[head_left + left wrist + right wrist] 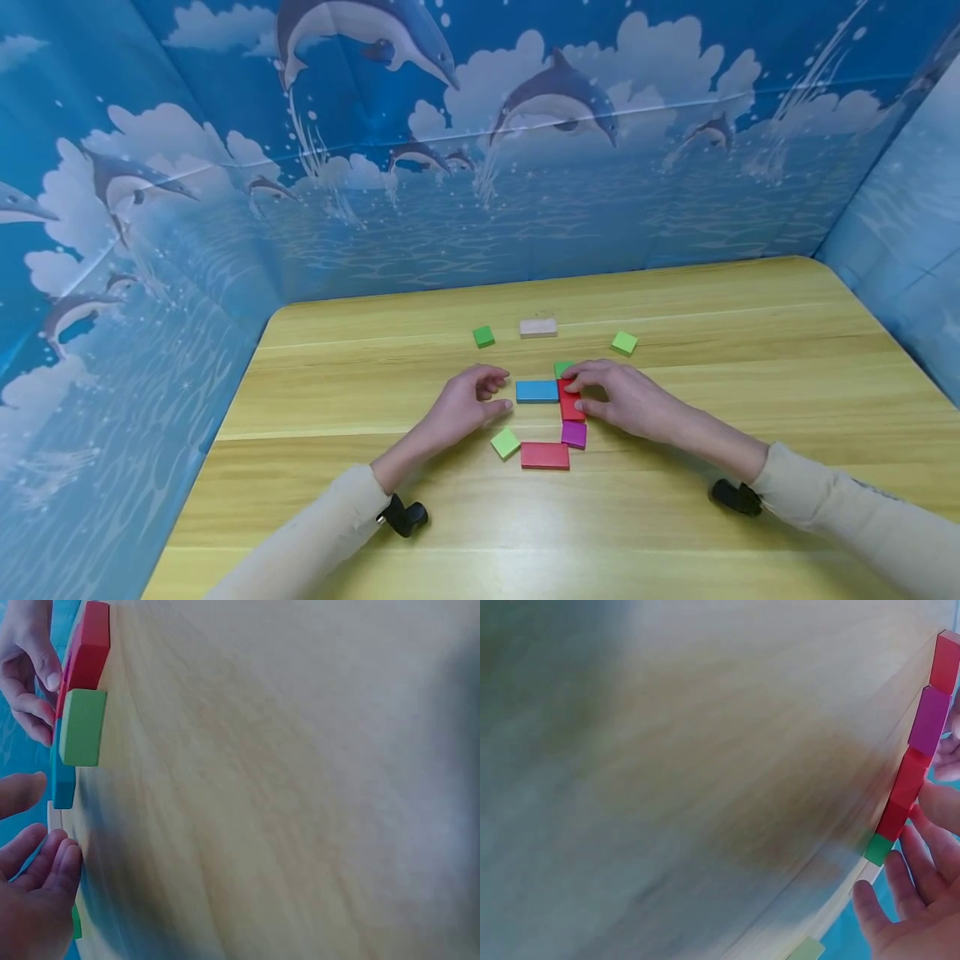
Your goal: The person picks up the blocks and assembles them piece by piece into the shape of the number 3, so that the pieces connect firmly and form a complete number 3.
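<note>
A red rectangular block (569,402) lies lengthwise away from me. My right hand (626,400) is over its right side, index fingertip and thumb tip at the block. In the right wrist view, the fingers of that hand (922,900) are spread and mostly extended. A blue block (537,392) lies crosswise against the red one's left side. My left hand (468,402) is just left of the blue block, fingers loosely bent, holding nothing. A green block (564,368) is beyond the red one, partly hidden by my right hand. A purple block (573,435) sits at its near end.
Another red block (545,456) lies crosswise nearest me, with a light green block (506,444) to its left. Farther back are a green block (483,337), a pale block (538,328) and a light green block (624,343). A dolphin-print curtain (525,217) borders the wooden table (337,350).
</note>
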{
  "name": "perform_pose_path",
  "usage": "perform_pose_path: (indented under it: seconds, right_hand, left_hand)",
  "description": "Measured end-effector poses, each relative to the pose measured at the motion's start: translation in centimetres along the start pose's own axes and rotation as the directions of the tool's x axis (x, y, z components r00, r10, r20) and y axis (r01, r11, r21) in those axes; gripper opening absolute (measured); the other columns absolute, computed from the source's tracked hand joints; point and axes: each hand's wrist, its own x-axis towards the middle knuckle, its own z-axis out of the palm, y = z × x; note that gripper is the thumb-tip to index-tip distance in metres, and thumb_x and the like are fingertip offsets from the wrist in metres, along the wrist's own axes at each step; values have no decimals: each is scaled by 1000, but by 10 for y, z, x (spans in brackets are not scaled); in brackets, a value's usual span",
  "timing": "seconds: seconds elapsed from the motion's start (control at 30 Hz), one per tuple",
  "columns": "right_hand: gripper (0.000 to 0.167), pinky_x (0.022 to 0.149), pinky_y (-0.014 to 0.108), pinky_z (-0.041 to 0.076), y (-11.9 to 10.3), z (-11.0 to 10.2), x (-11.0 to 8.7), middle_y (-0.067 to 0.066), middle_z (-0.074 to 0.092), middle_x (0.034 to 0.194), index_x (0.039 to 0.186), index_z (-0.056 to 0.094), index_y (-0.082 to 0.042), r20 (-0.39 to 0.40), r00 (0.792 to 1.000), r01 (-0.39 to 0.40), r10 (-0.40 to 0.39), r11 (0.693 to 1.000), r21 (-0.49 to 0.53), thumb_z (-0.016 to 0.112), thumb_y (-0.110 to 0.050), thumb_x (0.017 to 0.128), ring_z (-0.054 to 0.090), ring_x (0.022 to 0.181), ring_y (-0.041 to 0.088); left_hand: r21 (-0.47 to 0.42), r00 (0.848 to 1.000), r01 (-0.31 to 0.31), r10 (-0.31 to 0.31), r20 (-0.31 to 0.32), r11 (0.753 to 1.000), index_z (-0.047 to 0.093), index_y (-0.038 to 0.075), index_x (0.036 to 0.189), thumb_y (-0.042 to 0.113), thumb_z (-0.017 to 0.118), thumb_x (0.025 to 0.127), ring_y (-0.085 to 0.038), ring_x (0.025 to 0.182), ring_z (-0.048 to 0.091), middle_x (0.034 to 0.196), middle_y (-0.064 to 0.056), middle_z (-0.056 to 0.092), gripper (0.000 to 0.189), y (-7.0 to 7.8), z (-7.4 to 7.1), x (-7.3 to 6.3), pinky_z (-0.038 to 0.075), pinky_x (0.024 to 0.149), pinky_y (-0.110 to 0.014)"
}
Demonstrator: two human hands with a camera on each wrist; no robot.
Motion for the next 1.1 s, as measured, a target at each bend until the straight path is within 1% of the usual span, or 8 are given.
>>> perform_pose_path:
  seconds: [0.2,0.43,0.6,0.7,0.93,1.1]
  right_hand:
    - [27,100,48,45,0,0,0,2,59,132,115,72,-14,4,1000,-6,5,1000,5,75,-15,89,51,126,30]
    - [26,100,50,44,0,0,1,3,59,132,115,73,-14,-4,1000,2,-2,1000,3,75,-14,88,51,126,31]
    - [26,100,52,44,-1,0,0,4,60,131,114,73,-13,-12,1000,6,-6,1000,-3,75,-13,88,51,125,32]
    - [25,100,51,44,-1,1,0,3,60,131,113,73,-13,-14,1000,2,-2,1000,0,75,-14,88,52,125,31]
    - [26,99,49,45,1,2,1,3,59,132,114,73,-13,-12,1000,6,-7,1000,-4,75,-15,88,51,125,30]
    - [26,99,49,45,1,0,2,3,59,132,114,72,-12,-10,1000,19,-20,1000,-22,75,-16,88,51,125,30]
  left_hand:
    - [-41,1000,-5,5,2,999,62,5,124,12,75,87,-17,102,58,113,-3,63,40,-2,4,8,49,90,-29]
    - [-68,999,-40,40,9,997,62,6,125,12,76,87,-15,101,57,114,-2,63,41,-9,9,16,49,89,-30]
    - [-45,997,-69,70,22,997,66,9,121,15,76,88,-14,99,56,112,0,65,35,-10,11,19,49,86,-28]
    - [-26,996,-79,79,27,997,68,11,119,16,76,88,-13,99,56,112,1,65,33,-10,12,20,49,85,-28]
    - [17,997,-80,80,19,997,70,12,114,18,75,88,-12,100,56,110,5,64,27,-10,15,21,48,86,-29]
    - [17,997,-76,76,5,997,71,12,113,17,76,88,-11,100,57,108,6,64,26,-10,17,23,48,86,-27]
